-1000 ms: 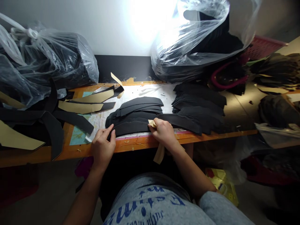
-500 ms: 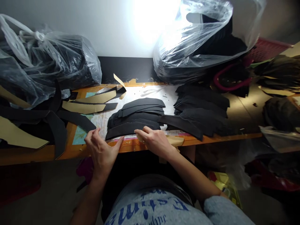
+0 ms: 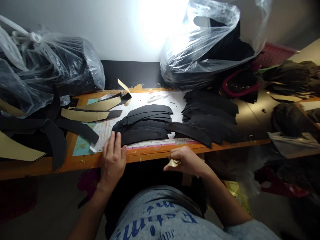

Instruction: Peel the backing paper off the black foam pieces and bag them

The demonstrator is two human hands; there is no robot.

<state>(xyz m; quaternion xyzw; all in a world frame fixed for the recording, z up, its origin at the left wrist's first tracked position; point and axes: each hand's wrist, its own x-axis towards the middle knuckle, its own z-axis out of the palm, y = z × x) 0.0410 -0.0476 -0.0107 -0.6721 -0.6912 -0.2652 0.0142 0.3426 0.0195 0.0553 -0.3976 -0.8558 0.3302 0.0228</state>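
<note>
Curved black pieces (image 3: pixel 145 125) lie overlapping in a pile on white paper at the middle of the table. My left hand (image 3: pixel 113 158) lies with its fingers extended at the pile's lower left end, fingertips touching it. Off the front edge, my right hand (image 3: pixel 185 161) is closed on crumpled tan paper (image 3: pixel 174 162), most of it hidden by the fingers. A larger stack of black pieces (image 3: pixel 212 113) fans out to the right. Black strips with tan backing (image 3: pixel 85 115) lie to the left of the middle pile.
Clear plastic bags with dark contents stand at the back left (image 3: pixel 62 63) and back right (image 3: pixel 205 56). A pink basket (image 3: pixel 275 55) is at the far right. The orange table edge (image 3: pixel 150 152) runs along the front.
My right hand has moved right and down off the pile, with the tan paper. My left hand has turned flatter, its fingers now on the pile's end.
</note>
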